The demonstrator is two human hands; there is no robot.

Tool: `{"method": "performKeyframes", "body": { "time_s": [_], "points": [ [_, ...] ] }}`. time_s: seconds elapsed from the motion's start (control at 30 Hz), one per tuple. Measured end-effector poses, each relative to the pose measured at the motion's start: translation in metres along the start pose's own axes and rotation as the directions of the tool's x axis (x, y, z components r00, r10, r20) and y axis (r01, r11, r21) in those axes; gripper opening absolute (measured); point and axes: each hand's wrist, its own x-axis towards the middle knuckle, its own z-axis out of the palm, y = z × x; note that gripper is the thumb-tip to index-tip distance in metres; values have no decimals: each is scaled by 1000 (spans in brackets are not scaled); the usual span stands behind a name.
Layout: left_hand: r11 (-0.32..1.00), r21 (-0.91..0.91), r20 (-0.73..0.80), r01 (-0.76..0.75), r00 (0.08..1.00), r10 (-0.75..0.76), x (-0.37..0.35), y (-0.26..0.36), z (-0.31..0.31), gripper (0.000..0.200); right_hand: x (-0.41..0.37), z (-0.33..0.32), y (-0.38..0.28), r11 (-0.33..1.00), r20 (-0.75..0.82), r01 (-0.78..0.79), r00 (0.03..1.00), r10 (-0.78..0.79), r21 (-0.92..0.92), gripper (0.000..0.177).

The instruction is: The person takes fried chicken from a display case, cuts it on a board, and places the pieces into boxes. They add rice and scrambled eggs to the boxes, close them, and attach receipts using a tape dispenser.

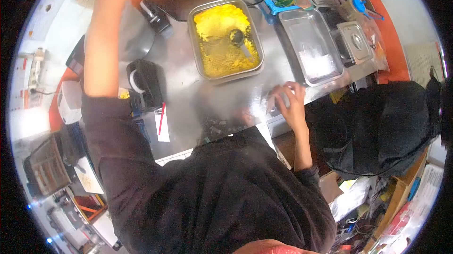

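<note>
A steel pan [262, 60] of yellow, crumbly food [222, 22] stands on the metal worktop, with a dark-bowled scoop [237, 37] lying in it. My left arm stretches up the left side, and its hand is beyond the top edge of the picture. At the worktop's front edge, right of the pan, is my right hand [291, 103]. Its fingers are bent and apart over a shiny, see-through patch that I cannot make out clearly. I see no object held in them.
An empty-looking steel tray [311, 41] lies to the right, near a lidded small pan [357, 41] and a blue basket [278, 8]. On the left are a black device [146, 84], white paper with a red pen [162, 119], and a black bag [377, 126] hangs at right.
</note>
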Motion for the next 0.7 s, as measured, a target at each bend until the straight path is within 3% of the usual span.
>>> {"method": "performKeyframes", "body": {
  "time_s": [0.03,0.07,0.1,0.13,0.2,0.27,0.3,0.33,0.43,0.47,0.53,0.6,0.63,0.7],
  "points": [
    [999,-31,97,-30,995,33,-15,18,-24,20,-8,-8,-9,997,-116,-68,991,73,48,17],
    [996,-68,191,-57,979,69,-32,34,-44,17,-13,-15,-20,997,-111,-59,992,64,50,17],
    [957,-103,103,-273,954,283,-53,47,-55,15,-19,-20,-30,994,-111,-53,992,63,97,16],
    [920,-321,215,-225,929,302,-91,61,-58,42,-25,-23,-39,989,-112,-44,992,60,143,16],
    [872,-430,45,-234,959,280,-150,111,-66,38,-38,-15,-47,979,-54,-17,998,28,205,15],
    [822,-501,164,-272,903,398,-205,153,-69,35,-54,-5,-54,960,58,-34,998,18,277,15],
    [838,-461,162,-291,901,402,-238,172,-61,33,-61,0,-58,957,116,-61,993,29,282,15],
    [854,-419,160,-308,901,403,-268,187,-48,31,-65,6,-66,943,64,11,997,-34,331,16],
    [887,-297,104,-354,911,399,-339,214,7,27,-88,19,-80,907,291,-169,955,54,386,20],
    [898,-258,76,-356,919,387,-355,217,25,29,-91,26,-86,903,335,-150,942,7,403,20],
    [871,-284,116,-400,888,445,-371,211,41,33,-99,44,-98,938,273,-92,962,-3,335,22],
    [810,-555,145,-188,938,316,-376,192,29,34,-101,54,-110,951,318,-72,947,-29,300,19],
    [827,-540,176,-155,940,291,-380,174,10,34,-96,58,-121,964,320,-64,947,-22,257,18],
    [769,-636,220,56,969,111,-381,137,-24,32,-90,72,-150,975,250,-28,968,-28,219,15]
  ]
}}
